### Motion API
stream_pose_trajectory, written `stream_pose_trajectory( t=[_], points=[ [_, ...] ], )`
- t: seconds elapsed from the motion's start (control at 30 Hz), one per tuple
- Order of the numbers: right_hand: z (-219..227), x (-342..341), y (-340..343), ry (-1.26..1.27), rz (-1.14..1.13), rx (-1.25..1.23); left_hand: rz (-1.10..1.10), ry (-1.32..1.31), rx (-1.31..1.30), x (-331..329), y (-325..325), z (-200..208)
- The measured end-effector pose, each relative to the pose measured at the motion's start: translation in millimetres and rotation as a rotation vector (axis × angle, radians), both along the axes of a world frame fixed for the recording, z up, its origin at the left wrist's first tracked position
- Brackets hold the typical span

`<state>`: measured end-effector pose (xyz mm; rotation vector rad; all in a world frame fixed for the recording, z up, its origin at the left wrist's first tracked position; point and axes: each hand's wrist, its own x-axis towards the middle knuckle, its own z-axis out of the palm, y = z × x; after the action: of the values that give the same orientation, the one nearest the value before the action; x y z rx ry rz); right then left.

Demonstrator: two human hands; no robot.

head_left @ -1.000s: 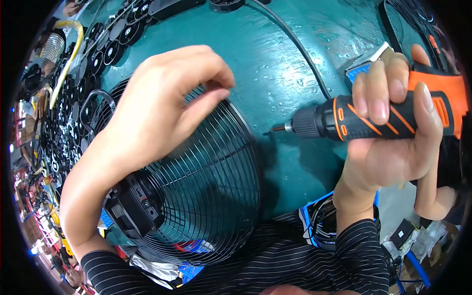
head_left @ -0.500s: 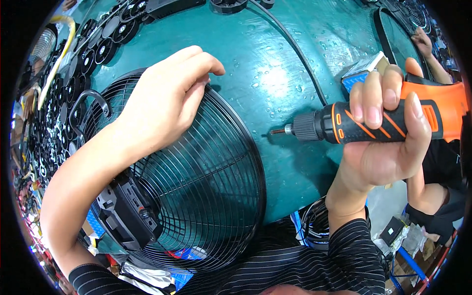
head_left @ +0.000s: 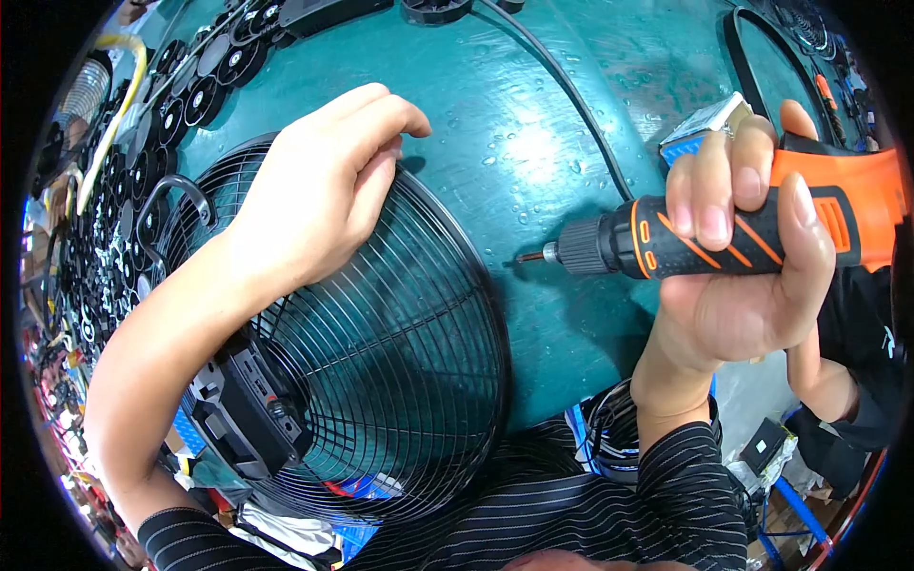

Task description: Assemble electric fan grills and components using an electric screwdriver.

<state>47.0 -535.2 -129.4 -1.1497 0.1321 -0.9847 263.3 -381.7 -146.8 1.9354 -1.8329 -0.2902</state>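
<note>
A black fan (head_left: 409,352) with a round wire guard is tilted at the table's near left edge. Its black housing (head_left: 252,404) sits at the near left of the wires, and a curved handle (head_left: 195,198) sticks out farther back. My left hand (head_left: 319,181) lies over the guard's upper rim with bent fingers; their tips are partly hidden. In my right hand (head_left: 747,238) is an orange-and-black power screwdriver (head_left: 705,238), gripped around its body. Its thin bit (head_left: 533,256) points left toward the fan, apart from the rim.
Round black parts (head_left: 203,98) crowd the table's left side. A black cable (head_left: 571,86) crosses the green tabletop (head_left: 457,105). A blue-and-white box (head_left: 700,128) stands behind the screwdriver, near a black ring (head_left: 752,57). Another person's arm (head_left: 821,385) is at right.
The screwdriver has shifted slightly left, closer to the fan's rim. My left hand stays nearly in place on the guard. The other person's hand at the far right has left view.
</note>
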Motion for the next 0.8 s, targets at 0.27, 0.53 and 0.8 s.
stream_pose_trajectory(
  t=[0.27, 0.53, 0.8],
  points=[
    [0, 3, 2, -0.003, -0.029, -0.012, 0.002, 0.021, -0.004, 1, -3, -3],
    [-6, 0, -2, 0.004, -0.025, -0.017, -0.008, 0.029, -0.033, 4, -5, -8],
    [4, 0, -2, 0.068, 0.112, -0.010, -0.016, 0.054, -0.031, 4, 0, 3]
  ],
)
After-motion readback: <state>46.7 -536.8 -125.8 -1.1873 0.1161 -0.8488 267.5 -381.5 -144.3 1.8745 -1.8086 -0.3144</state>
